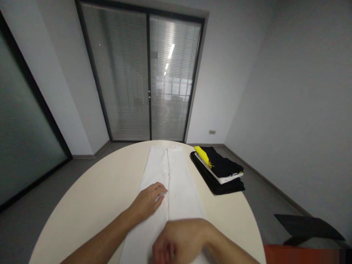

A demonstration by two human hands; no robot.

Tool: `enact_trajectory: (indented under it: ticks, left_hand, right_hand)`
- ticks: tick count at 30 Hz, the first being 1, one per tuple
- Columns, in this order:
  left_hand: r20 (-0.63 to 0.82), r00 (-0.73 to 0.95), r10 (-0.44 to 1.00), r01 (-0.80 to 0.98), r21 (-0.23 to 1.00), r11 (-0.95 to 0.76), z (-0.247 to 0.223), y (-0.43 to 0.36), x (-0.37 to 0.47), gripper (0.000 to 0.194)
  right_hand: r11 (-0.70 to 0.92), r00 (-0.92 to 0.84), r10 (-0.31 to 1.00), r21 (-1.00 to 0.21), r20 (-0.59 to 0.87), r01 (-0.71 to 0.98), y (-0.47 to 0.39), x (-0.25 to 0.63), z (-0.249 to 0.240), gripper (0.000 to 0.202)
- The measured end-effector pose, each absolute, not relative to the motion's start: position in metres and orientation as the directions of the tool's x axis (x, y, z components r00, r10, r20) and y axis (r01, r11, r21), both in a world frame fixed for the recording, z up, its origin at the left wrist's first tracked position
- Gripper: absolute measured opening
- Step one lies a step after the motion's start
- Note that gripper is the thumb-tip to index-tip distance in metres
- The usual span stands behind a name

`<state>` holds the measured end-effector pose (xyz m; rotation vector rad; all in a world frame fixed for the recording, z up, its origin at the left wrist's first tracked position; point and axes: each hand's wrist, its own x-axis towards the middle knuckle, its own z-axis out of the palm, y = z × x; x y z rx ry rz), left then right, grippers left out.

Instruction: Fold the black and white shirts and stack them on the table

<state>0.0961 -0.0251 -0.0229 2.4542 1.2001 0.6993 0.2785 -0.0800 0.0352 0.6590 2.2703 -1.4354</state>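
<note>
A long white garment [181, 176] lies spread over the round table, with a seam running down its middle. My left hand [151, 200] rests on its left half, fingers stretched towards the seam and thumb apart. Closer to me, my right hand [183, 238] is over the near part of the garment, its fingers bent downward. Motion blur and the lower picture edge obscure those fingers, so whether they grip the cloth is unclear. The garment's near end runs out of view.
On the cream table [101, 194], a stack of folded dark clothes [220, 161] stands at the right, with a yellow fringed cloth [202, 154] and a white layer in it. A red and black chair [308, 227] is at lower right. Glass doors [148, 80] stand behind.
</note>
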Motion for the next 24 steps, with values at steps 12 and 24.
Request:
enact_trajectory:
  ticks: [12, 24]
  left_hand:
    - [0.131, 0.194, 0.972, 0.949, 0.227, -0.22, -0.01, 0.032, 0.134, 0.032]
    - [0.221, 0.172, 0.96, 0.955, 0.203, -0.218, -0.012, 0.045, 0.143, 0.027]
  right_hand:
    - [0.572, -0.504, 0.82, -0.421, 0.27, 0.704, 0.01, 0.336, -0.015, 0.044]
    - [0.522, -0.574, 0.819, -0.407, -0.005, 0.749, 0.012, 0.337, -0.019, 0.064]
